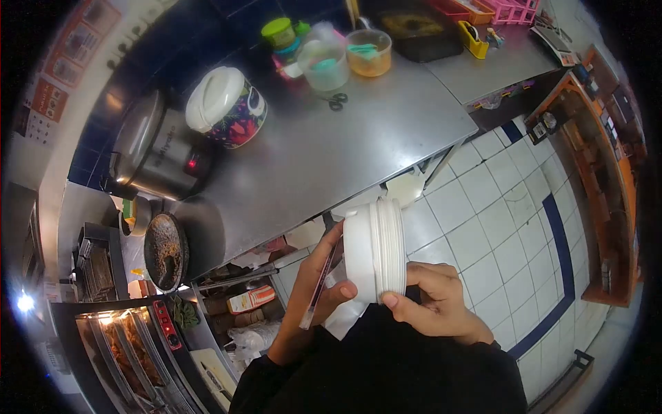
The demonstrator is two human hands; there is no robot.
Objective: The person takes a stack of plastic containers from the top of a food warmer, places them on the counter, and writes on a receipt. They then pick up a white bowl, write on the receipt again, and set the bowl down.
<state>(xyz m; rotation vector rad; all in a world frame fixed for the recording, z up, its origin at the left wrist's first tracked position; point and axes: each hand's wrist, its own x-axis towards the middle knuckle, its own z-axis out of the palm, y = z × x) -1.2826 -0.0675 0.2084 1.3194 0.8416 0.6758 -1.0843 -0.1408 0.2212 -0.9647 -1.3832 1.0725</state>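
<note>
My left hand (321,283) is wrapped round a stack of nested white disposable bowls (358,252), its thumb on the smooth side. The stack lies tipped sideways, and its rims make a ribbed band on the right. A thin, clear ballpoint pen (318,286) also sits in my left hand, slanting along the palm. Beneath the stack hangs a white sheet (343,319), partly hidden. At the lower right of the rims, my right hand (438,300) pinches the edge between thumb and curled fingers.
A steel counter (324,152) carries a rice cooker (162,152), a flowered white-lidded container (231,110), scissors (337,102) and plastic tubs (325,69). A black pan (165,252) stands left, above a lit food display (127,352). An orange-framed cabinet (614,276) borders the tiled floor (493,234) on the right.
</note>
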